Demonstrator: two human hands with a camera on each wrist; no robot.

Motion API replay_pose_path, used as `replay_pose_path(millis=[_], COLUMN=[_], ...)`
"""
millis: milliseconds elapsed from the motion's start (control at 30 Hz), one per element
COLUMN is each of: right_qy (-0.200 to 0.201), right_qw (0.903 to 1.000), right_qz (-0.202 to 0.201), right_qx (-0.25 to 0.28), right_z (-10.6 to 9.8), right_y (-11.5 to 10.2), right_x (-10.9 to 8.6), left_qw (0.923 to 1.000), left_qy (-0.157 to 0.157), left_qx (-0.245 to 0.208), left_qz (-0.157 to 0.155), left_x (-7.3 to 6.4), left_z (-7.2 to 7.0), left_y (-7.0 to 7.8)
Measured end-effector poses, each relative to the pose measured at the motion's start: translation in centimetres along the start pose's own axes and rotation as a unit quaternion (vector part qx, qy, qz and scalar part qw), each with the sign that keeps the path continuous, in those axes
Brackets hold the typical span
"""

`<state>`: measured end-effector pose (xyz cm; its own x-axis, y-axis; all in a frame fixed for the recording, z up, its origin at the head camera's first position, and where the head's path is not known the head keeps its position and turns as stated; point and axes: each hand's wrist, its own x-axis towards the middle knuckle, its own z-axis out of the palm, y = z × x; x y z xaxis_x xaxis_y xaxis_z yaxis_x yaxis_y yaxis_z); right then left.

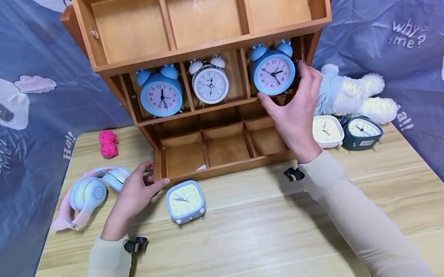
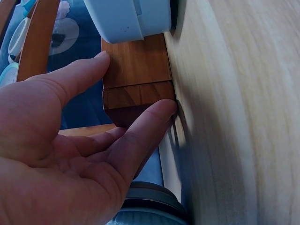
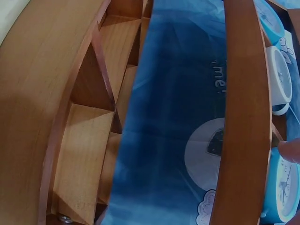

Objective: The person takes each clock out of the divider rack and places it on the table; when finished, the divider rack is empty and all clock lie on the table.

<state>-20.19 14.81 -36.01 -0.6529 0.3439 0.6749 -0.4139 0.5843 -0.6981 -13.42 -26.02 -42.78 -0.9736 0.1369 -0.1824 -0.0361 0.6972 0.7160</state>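
Note:
A three-tier wooden rack with divided compartments stands on the table. My left hand grips its lower left front corner; in the left wrist view the thumb lies on the front board and a finger on its end. On the middle tier, my right hand holds a blue twin-bell alarm clock in the right compartment, thumb at its lower left, fingers at its right side. A white twin-bell clock occupies the middle compartment, another blue one the left. A pale blue square clock sits before the rack.
Headphones lie left of my left hand, with a pink yarn bundle behind. Right of the rack are a white square clock, a dark green clock and a plush toy. Printed blue cloth hangs around the table.

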Motion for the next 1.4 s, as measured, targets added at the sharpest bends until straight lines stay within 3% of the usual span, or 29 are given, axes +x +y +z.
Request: replay_pose_path(millis=[333,767,1400], right_qy=[0.001,-0.001,0.009], right_qw=[1.0,0.9999,0.9998], right_qz=[0.006,-0.017,-0.012], right_qx=[-0.006,-0.003,0.015], right_z=[0.53,1.04,0.27], right_y=[-0.17,-0.08,-0.75], right_x=[0.18,0.39,0.63], left_qw=[1.0,1.0,0.9999], left_qy=[0.001,-0.001,-0.003], left_qx=[-0.005,-0.007,-0.01], left_qz=[0.005,-0.001,-0.006], left_x=[-0.08,-0.02,0.01], left_z=[-0.02,0.09,0.02], left_y=[0.06,0.02,0.04])
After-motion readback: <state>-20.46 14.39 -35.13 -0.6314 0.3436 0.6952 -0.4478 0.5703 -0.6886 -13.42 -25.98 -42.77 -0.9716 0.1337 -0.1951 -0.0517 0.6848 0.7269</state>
